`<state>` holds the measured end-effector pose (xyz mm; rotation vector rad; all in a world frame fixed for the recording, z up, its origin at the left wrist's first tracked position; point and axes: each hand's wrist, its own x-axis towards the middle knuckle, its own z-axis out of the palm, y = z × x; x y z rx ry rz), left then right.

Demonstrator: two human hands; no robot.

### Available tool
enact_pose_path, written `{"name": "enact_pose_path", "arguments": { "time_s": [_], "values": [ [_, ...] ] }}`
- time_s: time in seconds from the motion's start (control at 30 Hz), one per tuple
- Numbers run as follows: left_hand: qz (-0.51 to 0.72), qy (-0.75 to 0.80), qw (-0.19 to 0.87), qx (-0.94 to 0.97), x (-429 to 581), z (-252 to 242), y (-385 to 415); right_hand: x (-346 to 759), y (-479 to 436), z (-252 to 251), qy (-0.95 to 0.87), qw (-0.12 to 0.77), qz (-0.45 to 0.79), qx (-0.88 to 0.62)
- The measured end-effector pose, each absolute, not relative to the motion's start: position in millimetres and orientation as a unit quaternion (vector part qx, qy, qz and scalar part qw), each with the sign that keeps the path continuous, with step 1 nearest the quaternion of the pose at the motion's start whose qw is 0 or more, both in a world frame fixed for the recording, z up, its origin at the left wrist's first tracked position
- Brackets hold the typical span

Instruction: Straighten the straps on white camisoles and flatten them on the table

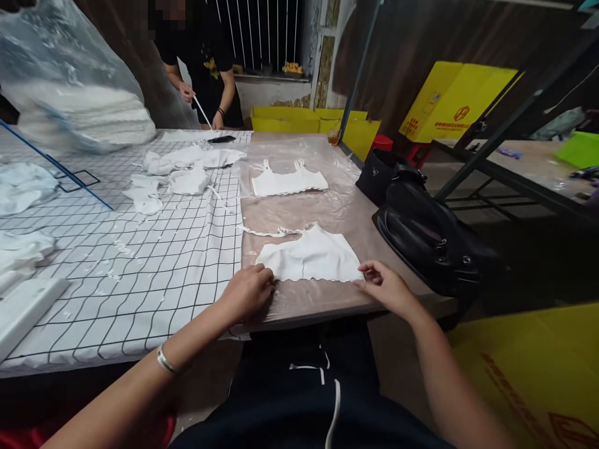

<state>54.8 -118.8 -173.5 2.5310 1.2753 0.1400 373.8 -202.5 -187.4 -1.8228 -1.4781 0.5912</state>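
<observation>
A white bra top (311,254) lies spread on the brown, plastic-covered tabletop before me, its scalloped hem towards my body. One strap trails from it to the left. At its lower left corner is my left hand (250,288), fingers curled down onto the fabric's edge. My right hand (381,285) has the lower right corner between thumb and fingers. Farther back, a second white bra top (290,181) lies flat with both straps pointing away from me.
White garments (187,165) and scraps lie on the checked cloth (187,249) to the left. A black bag (421,231) rests at the table's right edge. Yellow cartons (461,103) stand behind. Across the table, a person (201,68) holds a white strip.
</observation>
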Motion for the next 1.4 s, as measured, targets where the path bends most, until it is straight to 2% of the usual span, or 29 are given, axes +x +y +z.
{"name": "enact_pose_path", "arguments": {
  "time_s": [0.1,0.2,0.4,0.47,0.63,0.8,0.87,0.97,1.13,1.23,1.4],
  "values": [
    [0.150,0.444,0.193,0.862,57,-168,-104,363,-179,-177,-0.572,0.385,0.200,-0.696],
    [0.233,0.455,0.187,0.839,65,-161,-91,331,-154,-170,-0.635,0.371,0.194,-0.649],
    [0.226,0.466,0.233,0.823,62,-167,-107,268,-147,-187,-0.758,0.251,0.189,-0.571],
    [0.244,0.477,0.250,0.806,60,-172,-118,265,-145,-188,-0.751,0.243,0.184,-0.586],
    [0.308,0.466,0.277,0.782,75,-178,-140,280,-133,-166,-0.715,0.289,0.171,-0.613],
    [0.307,0.410,0.303,0.803,91,-184,-155,276,-131,-170,-0.766,0.182,0.167,-0.593],
    [0.296,0.403,0.306,0.810,88,-189,-159,274,-131,-177,-0.749,0.220,0.184,-0.597],
    [0.299,0.395,0.329,0.804,84,-193,-160,276,-126,-174,-0.669,0.347,0.277,-0.597],
    [0.375,0.322,0.378,0.783,114,-186,-148,280,-113,-123,-0.527,0.520,0.415,-0.529],
    [0.334,0.271,0.370,0.823,141,-184,-132,284,-108,-81,-0.532,0.566,0.383,-0.500],
    [0.184,0.273,0.282,0.901,135,-180,-110,316,-108,-19,-0.544,0.602,0.239,-0.533]
  ]
}}
